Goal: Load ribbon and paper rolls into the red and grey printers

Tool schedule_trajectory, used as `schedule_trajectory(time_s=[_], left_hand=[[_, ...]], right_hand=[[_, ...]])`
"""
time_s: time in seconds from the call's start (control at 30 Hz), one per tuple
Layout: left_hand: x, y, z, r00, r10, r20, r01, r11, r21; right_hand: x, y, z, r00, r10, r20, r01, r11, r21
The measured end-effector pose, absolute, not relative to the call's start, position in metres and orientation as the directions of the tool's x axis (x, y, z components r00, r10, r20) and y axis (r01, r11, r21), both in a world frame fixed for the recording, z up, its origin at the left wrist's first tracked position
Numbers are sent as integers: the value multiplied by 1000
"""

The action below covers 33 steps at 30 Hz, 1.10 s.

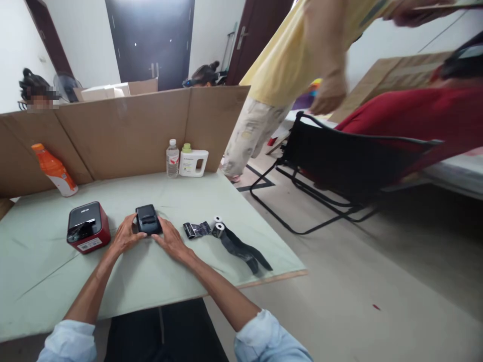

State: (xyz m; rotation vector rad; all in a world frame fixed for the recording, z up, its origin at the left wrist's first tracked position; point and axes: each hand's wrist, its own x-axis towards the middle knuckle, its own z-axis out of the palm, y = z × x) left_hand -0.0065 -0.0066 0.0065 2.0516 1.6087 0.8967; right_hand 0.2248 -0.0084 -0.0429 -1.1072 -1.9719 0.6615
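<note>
A small black portable printer [147,219] sits on the pale green tabletop, between my two hands. My left hand [126,235] grips its left side, with the thumb along the near edge. On the other side, my right hand [171,239] holds its right edge and near corner. Right of my hands lies a dark roll [189,231] with a short strip unrolled from it. Beside that are two white-cored rolls [218,230], from which long black strips [241,251] trail toward the table's right edge. A red and black boxy machine [88,227] stands left of my left hand.
Along the cardboard partition [128,133] stand an orange bottle [56,171], leaning, a clear water bottle [172,159] and a white jug [193,162]. Right of the table [124,286], a person in yellow [287,55] stands near a black folding chair [335,161] with a person in red.
</note>
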Motion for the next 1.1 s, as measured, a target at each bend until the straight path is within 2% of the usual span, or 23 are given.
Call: schedule_trajectory(time_s=[0.37, 0.5, 0.77, 1.1], left_hand=[[-19, 22, 4, 223, 948, 229, 587, -318, 744], [-14, 13, -3, 187, 958, 219, 572, -287, 768], [1, -13, -15, 85, 950, 301, 655, -281, 702], [7, -18, -5, 109, 946, 306, 648, -301, 700]], right_hand=[[220, -17, -37, -285, 880, 381, 596, 474, -648], [219, -20, -37, -288, 872, 395, 620, 484, -618], [218, -22, -35, -294, 880, 373, 645, 471, -602], [218, -23, -31, -302, 876, 377, 650, 478, -590]])
